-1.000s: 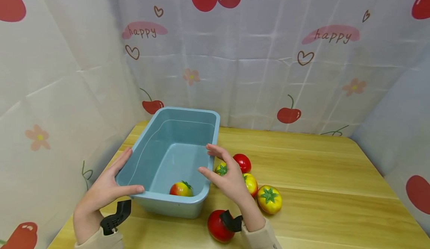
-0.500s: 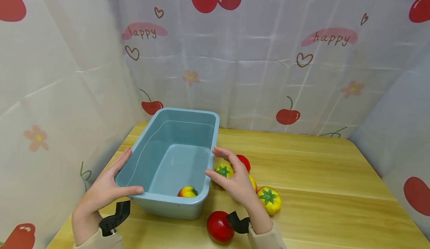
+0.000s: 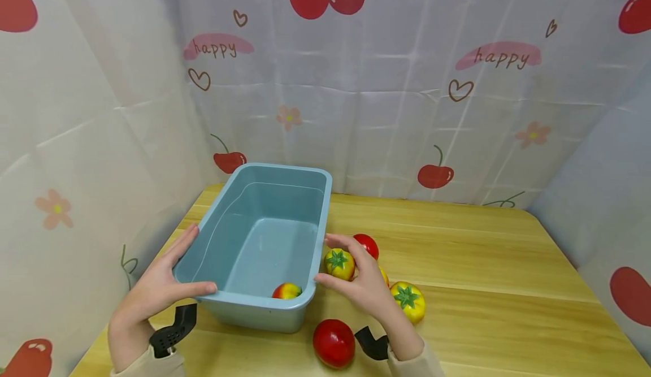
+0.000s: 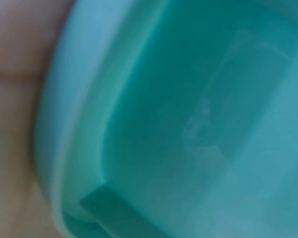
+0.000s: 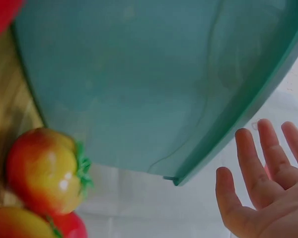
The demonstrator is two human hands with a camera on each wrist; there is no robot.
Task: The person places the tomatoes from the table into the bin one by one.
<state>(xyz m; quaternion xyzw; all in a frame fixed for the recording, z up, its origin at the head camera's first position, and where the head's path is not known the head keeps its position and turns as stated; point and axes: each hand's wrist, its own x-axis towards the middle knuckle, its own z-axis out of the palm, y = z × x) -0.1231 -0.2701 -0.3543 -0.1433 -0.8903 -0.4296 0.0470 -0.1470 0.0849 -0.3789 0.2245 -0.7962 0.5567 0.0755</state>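
My left hand [image 3: 155,284] rests on the near left corner of a blue plastic tub [image 3: 319,233], its straight fingers along the outer side and the thumb lying over the front rim. Inside the tub, partly hidden by the front wall, lies a red-yellow tomato [image 3: 287,291]. My right hand [image 3: 366,286] hovers just outside the tub's right rim, holding nothing, with fingers and thumb spread apart. Between its thumb and fingers in the head view appears a yellow tomato [image 3: 339,264] with a green star-shaped top. The right wrist view shows the hand apart from the tomato [image 5: 42,171] beside the tub.
More fruit lies on the wooden table [image 3: 483,264]: a yellow tomato [image 3: 408,302] right of my right wrist, a shiny red one [image 3: 367,246] behind, and a red one [image 3: 333,343] in front. Another yellow one is mostly hidden behind my hand. A printed curtain [image 3: 386,117] encloses the table.
My right hand has moved from over the tub's right rim outward and toward me, near the yellow tomato. The tomato inside the tub has rolled right. My left hand has stayed put.
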